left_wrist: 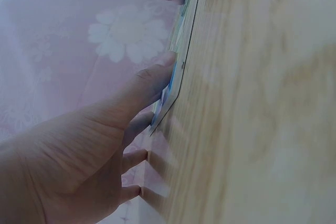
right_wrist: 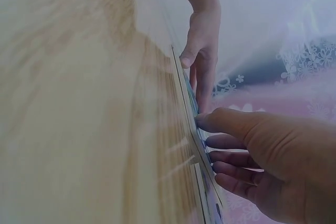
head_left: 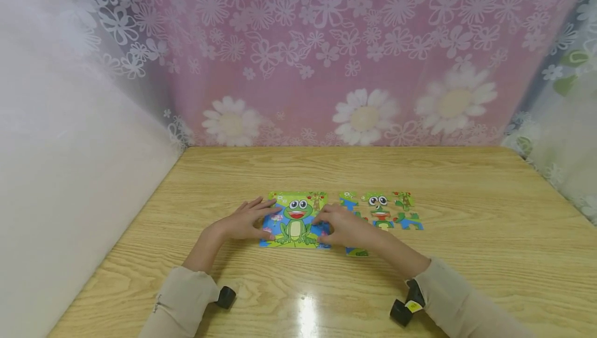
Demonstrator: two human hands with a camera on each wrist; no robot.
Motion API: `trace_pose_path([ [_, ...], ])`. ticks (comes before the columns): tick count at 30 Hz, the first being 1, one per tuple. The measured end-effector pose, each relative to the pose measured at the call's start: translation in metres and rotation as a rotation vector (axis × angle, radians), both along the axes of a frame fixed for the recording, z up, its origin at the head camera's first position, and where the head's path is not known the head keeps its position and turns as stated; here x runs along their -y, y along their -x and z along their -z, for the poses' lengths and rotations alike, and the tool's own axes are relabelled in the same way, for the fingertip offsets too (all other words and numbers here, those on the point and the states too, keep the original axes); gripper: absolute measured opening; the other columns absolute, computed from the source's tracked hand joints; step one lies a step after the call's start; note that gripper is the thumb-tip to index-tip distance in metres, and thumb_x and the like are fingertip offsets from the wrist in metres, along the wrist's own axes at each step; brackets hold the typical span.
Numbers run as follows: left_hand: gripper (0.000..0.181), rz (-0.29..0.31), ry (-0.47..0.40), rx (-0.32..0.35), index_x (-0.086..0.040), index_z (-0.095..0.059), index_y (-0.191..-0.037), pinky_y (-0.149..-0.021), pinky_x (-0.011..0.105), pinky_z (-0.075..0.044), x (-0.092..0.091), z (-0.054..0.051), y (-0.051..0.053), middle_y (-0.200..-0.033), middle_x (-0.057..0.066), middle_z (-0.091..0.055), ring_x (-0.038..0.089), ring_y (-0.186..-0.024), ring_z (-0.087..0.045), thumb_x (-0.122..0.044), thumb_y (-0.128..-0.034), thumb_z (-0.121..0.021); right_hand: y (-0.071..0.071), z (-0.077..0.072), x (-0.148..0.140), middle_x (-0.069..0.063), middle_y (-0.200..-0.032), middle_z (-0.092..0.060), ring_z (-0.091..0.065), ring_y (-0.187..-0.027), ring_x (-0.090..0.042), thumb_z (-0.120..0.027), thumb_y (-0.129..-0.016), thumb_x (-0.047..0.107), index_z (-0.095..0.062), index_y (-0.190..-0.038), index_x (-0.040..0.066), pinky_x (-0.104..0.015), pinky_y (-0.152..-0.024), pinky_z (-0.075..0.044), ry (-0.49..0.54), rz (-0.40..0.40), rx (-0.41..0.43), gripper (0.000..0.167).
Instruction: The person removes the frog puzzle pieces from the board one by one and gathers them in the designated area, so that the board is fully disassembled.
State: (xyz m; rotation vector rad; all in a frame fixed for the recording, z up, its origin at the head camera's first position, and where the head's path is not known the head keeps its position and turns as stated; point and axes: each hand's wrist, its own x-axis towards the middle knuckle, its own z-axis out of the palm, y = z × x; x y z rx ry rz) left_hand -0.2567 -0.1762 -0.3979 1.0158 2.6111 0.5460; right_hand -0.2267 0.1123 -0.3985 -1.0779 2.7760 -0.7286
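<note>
A flat frog picture board [head_left: 296, 229] lies on the wooden table. It shows a green frog against blue and yellow-green. My left hand [head_left: 242, 221] is at its left side, thumb and forefinger touching the board and the other fingers spread toward the table. In the left wrist view that thumb [left_wrist: 152, 74] rests on the board's edge. My right hand [head_left: 347, 226] touches the board's right side with its fingertips, seen also in the right wrist view [right_wrist: 273, 156]. Whether anything small lies under the right fingertips is hidden.
Loose jigsaw pieces of a similar frog picture lie right of the board, among them an eyes piece [head_left: 378, 200], a tree piece [head_left: 403, 200] and a blue piece [head_left: 410, 221]. My right hand and forearm partly cover some. A flowered curtain [head_left: 298, 68] hangs behind the table [head_left: 466, 182].
</note>
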Motion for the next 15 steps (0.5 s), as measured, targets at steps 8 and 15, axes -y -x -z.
trace_pose_path([
  [8,0.075,-0.007,-0.003,0.006,-0.012,-0.031,-0.144,-0.103,0.059,0.003,-0.0004,-0.0011,-0.0007,-0.151,0.009,-0.015,0.036,-0.136,0.000,-0.044,-0.0847,-0.063,-0.0009,0.0001,0.0020,-0.002,-0.104,-0.056,-0.050,-0.093,-0.017,-0.071,-0.081,0.025,-0.066,-0.110,0.005,-0.027,-0.073,-0.047,-0.046,-0.008,-0.059,0.036],
  [15,0.075,-0.009,-0.007,0.010,-0.011,-0.032,-0.144,-0.103,0.059,0.003,-0.0010,-0.0025,-0.0017,-0.151,0.010,-0.016,0.036,-0.136,0.000,-0.044,-0.0847,-0.063,-0.0011,0.0004,0.0028,-0.005,-0.104,-0.057,-0.052,-0.090,-0.016,-0.071,-0.078,0.027,-0.068,-0.107,0.006,-0.023,-0.069,-0.048,-0.052,-0.009,-0.114,0.036],
])
